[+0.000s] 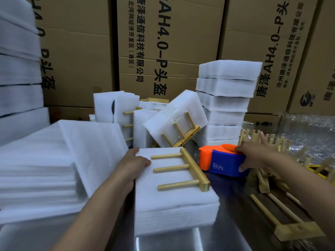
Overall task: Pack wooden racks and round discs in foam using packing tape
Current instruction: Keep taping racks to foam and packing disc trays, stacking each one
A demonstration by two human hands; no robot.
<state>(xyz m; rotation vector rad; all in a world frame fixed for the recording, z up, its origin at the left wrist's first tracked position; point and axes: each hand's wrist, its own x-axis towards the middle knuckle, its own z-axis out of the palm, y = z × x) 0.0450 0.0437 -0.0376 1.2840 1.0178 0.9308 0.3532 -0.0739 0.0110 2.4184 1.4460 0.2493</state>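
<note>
Foam bundle (pixel 174 201) centre of steel table (pixel 232 223); wooden rack (pixel 190 169) flat on top, pegs pointing left. Left hand (pixel 132 165) holds bundle's left edge. Tape dispenser (pixel 223 160) on table just right of rack, right hand (pixel 253 156) gripping it. Foam sheet stack (pixel 36 169) at left. Taped foam packs (pixel 177 120) behind bundle; foam block tower (pixel 226 98) behind dispenser. Loose racks (pixel 272 147) at right. Cardboard boxes (pixel 172 42) at back.

Pale three-peg wooden rack (pixel 188 169) lying flat atop white foam block (pixel 174 205) beside left hand (pixel 134 165), orange-and-blue tape dispenser (pixel 223 160) gripped by right hand (pixel 253 156)
</note>
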